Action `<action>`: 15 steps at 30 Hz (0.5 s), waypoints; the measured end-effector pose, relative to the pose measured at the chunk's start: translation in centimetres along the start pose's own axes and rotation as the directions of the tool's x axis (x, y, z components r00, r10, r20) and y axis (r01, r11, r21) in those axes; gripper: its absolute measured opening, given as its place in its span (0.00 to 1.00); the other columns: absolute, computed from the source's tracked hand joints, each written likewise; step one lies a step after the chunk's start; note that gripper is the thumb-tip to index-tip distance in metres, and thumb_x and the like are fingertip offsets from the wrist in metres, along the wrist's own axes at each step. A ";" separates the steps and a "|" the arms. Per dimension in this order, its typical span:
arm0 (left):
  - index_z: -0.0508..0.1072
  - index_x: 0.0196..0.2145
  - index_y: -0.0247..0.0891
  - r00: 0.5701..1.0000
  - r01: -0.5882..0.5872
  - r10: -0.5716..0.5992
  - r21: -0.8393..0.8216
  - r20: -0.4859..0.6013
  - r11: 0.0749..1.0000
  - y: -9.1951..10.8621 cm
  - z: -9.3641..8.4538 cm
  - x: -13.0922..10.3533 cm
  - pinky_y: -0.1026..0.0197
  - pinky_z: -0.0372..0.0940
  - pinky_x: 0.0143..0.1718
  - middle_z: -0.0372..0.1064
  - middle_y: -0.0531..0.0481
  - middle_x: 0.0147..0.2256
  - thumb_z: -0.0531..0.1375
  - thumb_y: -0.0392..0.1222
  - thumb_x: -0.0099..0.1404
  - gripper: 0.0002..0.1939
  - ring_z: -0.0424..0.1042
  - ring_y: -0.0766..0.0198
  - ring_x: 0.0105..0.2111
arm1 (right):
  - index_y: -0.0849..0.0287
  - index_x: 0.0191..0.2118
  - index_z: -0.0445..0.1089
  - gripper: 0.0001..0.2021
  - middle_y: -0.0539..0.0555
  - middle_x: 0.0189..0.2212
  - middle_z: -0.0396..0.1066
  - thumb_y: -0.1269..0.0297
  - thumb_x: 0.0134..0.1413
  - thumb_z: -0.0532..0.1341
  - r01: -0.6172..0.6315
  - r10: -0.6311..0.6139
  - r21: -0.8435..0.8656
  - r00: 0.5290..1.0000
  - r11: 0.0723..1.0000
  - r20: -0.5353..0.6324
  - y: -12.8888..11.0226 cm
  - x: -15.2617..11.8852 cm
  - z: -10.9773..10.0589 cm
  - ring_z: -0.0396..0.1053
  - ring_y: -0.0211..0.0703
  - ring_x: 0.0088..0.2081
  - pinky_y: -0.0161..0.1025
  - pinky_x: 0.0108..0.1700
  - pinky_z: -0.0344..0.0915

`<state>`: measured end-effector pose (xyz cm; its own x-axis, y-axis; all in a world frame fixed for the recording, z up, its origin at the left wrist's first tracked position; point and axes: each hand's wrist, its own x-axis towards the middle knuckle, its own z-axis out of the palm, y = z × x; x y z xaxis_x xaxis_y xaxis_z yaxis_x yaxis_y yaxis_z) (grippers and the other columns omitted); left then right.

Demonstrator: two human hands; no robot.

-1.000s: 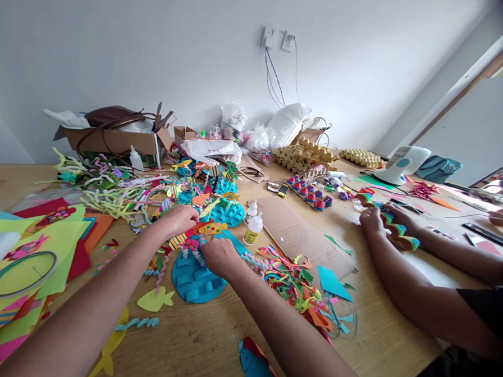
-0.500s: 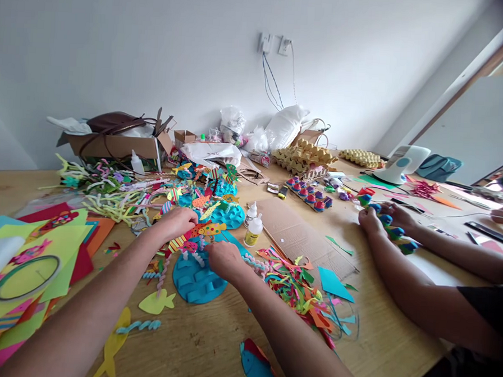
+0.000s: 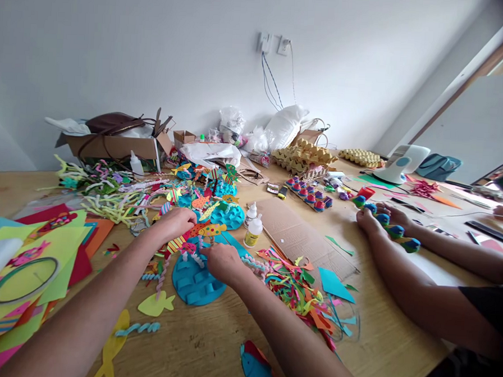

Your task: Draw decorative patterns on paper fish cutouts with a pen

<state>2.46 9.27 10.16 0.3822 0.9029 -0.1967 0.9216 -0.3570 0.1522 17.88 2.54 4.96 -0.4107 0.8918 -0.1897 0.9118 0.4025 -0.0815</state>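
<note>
Both of my hands are over a round blue paper disc (image 3: 199,290) with raised paper strips. My left hand (image 3: 177,224) is closed, fingertips curled down beside an orange spotted paper fish (image 3: 211,229) and a striped yellow-and-red one (image 3: 176,244). What it pinches is hidden. A short way to the right, my right hand (image 3: 224,261) is closed too, its fingertips together at the disc's upper edge near a curled pale pipe cleaner (image 3: 197,259). I cannot make out what lies between those fingers. A pink pipe cleaner (image 3: 161,276) trails to a yellow paper fish (image 3: 156,304).
Glue bottles (image 3: 253,231) stand beyond my right hand, beside a cardboard sheet (image 3: 300,230). Paper scraps (image 3: 299,289) lie right, pipe cleaners (image 3: 111,203) and coloured paper (image 3: 69,241) left. A co-worker's hands (image 3: 374,220) hold a painted egg-carton strip (image 3: 382,219).
My hands stay almost in place; the right one has shifted slightly left. The co-worker's egg-carton strip has tilted and moved a little.
</note>
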 end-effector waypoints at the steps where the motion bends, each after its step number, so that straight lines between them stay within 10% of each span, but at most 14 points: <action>1: 0.68 0.47 0.36 1.000 0.004 -0.004 0.002 0.000 1.000 0.0 0.0 0.0 0.52 0.67 0.42 0.66 0.46 0.46 0.56 0.45 0.66 0.14 0.69 0.59 0.42 | 0.44 0.52 0.68 0.21 0.57 0.40 0.75 0.70 0.55 0.51 0.004 -0.004 -0.003 1.000 1.000 0.000 -0.1 0.1 0.0 0.74 0.50 0.41 0.41 0.36 0.70; 15: 0.68 0.47 0.36 1.000 0.006 -0.006 0.002 -0.010 1.000 -0.2 0.3 0.1 0.51 0.67 0.42 0.66 0.46 0.46 0.56 0.45 0.66 0.14 0.69 0.59 0.42 | 0.49 0.51 0.69 0.20 0.60 0.43 0.73 0.69 0.55 0.50 -0.016 0.014 0.036 0.999 0.999 0.050 -0.2 1.3 -0.3 0.72 0.53 0.44 0.45 0.40 0.69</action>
<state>2.30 9.34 9.87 0.3758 0.9074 -0.1883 0.9242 -0.3519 0.1486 17.18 3.73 4.98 -0.3968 0.8862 -0.2393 0.9179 0.3803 -0.1134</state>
